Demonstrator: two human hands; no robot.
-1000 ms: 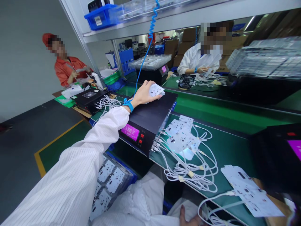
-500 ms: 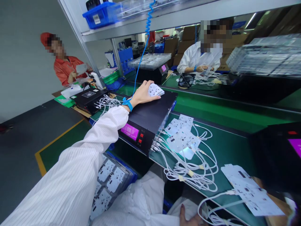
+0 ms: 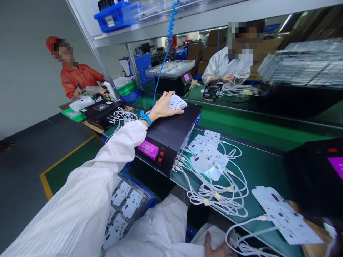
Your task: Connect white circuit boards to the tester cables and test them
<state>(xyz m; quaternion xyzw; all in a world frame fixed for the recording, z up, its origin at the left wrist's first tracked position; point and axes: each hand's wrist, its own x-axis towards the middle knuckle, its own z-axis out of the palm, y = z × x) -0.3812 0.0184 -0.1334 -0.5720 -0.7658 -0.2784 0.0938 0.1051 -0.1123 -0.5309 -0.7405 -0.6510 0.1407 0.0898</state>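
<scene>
Left hand (image 3: 162,106) around stacked boards (image 3: 177,102)' edges

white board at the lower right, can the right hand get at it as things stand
Probably yes: the right hand is low by the lap, near the white board, whose upper face looks uncovered, though white cables loop between them.

Table (image 3: 264,157): green top, light edge strip. On it: black box (image 3: 171,130) with pink screen, overlapping white boards (image 3: 207,159) just beside it, looped white cables (image 3: 214,200) in front of those boards. Further right: a cabled white board (image 3: 285,214), partly over something brown, near a second black unit (image 3: 313,178). Shelf (image 3: 209,19): blue bin (image 3: 109,21), clear trays alongside.
</scene>
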